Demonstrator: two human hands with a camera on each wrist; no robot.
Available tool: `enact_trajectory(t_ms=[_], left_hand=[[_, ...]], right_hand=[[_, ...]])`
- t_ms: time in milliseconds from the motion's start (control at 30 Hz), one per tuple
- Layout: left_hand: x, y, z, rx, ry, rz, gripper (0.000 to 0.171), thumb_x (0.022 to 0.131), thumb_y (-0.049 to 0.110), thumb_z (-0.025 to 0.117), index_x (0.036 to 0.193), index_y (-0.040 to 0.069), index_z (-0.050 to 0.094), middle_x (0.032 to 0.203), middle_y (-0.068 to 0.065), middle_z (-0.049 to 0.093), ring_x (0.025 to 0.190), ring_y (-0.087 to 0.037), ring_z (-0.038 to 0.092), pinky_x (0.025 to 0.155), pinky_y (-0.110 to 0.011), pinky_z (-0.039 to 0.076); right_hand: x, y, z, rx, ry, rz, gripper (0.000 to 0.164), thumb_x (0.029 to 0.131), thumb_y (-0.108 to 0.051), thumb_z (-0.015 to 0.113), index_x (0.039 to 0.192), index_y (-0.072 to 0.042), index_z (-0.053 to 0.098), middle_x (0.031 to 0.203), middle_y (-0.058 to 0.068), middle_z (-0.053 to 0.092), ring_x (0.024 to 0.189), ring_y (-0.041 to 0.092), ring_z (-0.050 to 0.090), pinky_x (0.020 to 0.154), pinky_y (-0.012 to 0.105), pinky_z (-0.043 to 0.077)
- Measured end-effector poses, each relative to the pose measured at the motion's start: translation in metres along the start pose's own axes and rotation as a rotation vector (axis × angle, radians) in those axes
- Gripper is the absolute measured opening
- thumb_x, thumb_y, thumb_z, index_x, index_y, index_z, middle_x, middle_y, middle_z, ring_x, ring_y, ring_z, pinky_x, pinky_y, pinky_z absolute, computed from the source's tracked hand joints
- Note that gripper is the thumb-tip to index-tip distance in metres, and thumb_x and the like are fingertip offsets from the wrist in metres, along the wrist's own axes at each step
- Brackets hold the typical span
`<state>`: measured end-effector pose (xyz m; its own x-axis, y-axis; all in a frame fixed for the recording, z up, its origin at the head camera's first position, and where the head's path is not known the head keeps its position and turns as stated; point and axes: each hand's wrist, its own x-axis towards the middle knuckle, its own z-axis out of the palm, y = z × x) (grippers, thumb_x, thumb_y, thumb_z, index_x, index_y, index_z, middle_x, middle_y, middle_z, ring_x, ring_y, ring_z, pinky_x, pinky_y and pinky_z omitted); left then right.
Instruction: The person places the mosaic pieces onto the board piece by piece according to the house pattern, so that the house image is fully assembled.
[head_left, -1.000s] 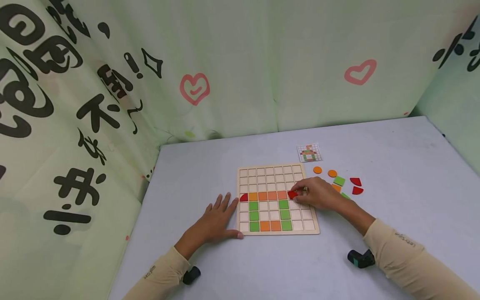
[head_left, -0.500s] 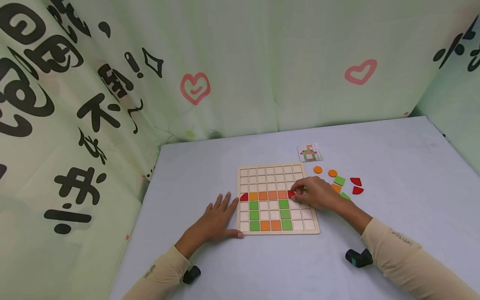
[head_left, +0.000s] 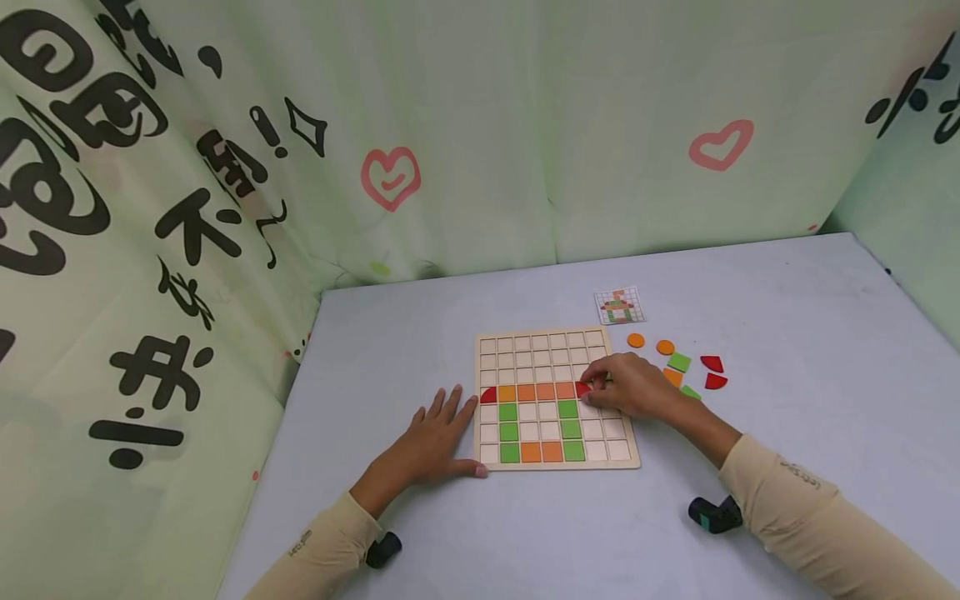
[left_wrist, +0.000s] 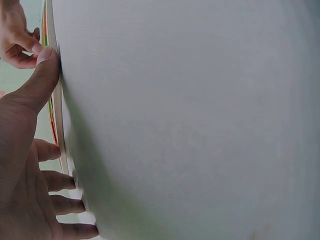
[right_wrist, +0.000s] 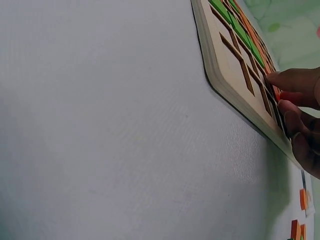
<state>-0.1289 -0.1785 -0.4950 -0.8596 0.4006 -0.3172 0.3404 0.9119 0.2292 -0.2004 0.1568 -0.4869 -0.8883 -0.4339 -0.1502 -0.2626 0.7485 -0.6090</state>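
A wooden grid board (head_left: pixel 622 454) lies on the table, with green, orange and red tiles set in several of its cells. My left hand (head_left: pixel 431 442) rests at its left edge, fingers spread, thumb at the near left corner; in the left wrist view the thumb (left_wrist: pixel 46 70) touches the board's side. Over the right part of the board, my right hand (head_left: pixel 633 385) pinches a red quarter-round tile (head_left: pixel 582 389) at the right end of the orange row. That tile is partly hidden by the fingers. A matching red tile (head_left: pixel 489 394) sits at the row's left end.
Behind the board lies a small pattern card (head_left: pixel 619 306). Loose pieces are right of the board: orange discs (head_left: pixel 635 340), a green square (head_left: pixel 678 362), an orange square (head_left: pixel 672 377) and red quarter-rounds (head_left: pixel 716 381). A curtain (head_left: pixel 555 167) hangs behind the table.
The red tile has turned slightly and shifted a little left in my right fingers, into line with the row. My right forearm has moved slightly left. The left hand stays put.
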Motion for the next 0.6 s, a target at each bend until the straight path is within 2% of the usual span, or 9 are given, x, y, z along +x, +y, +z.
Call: enact_trajectory(t_ms=[233,433,600], left_hand=[[0.0,0.0,-0.001,-0.006,-0.007,-0.006,0.112,0.077,0.074,0.069,0.161,0.017,0.022,0.168,-0.017,0.017,0.154,-0.043,0.014,0.115,-0.065,0.027],[0.001,0.0,0.0,-0.008,-0.007,-0.006,0.112,0.077,0.073,0.069,0.161,0.017,0.022,0.168,-0.017,0.017,0.154,-0.043,0.014,0.115,-0.066,0.027],[0.0,0.0,0.0,-0.009,0.001,0.002,0.112,0.077,0.073,0.069,0.161,0.016,0.023,0.167,-0.017,0.017,0.154,-0.044,0.015,0.115,-0.066,0.027]], right_hand=[[-0.003,0.002,-0.003,0.023,-0.015,-0.027,0.031,0.085,-0.022,0.081,0.112,-0.008,0.073,0.079,-0.005,0.061,0.074,0.013,0.051,0.061,0.025,0.04],[-0.007,0.011,-0.012,0.067,-0.071,-0.09,0.036,0.088,-0.024,0.078,0.119,-0.007,0.069,0.088,-0.007,0.064,0.077,0.012,0.051,0.061,0.023,0.041],[-0.013,0.02,-0.023,0.094,-0.101,-0.122,0.037,0.091,-0.023,0.074,0.124,-0.007,0.067,0.097,-0.004,0.066,0.065,0.011,0.05,0.059,0.023,0.042]])
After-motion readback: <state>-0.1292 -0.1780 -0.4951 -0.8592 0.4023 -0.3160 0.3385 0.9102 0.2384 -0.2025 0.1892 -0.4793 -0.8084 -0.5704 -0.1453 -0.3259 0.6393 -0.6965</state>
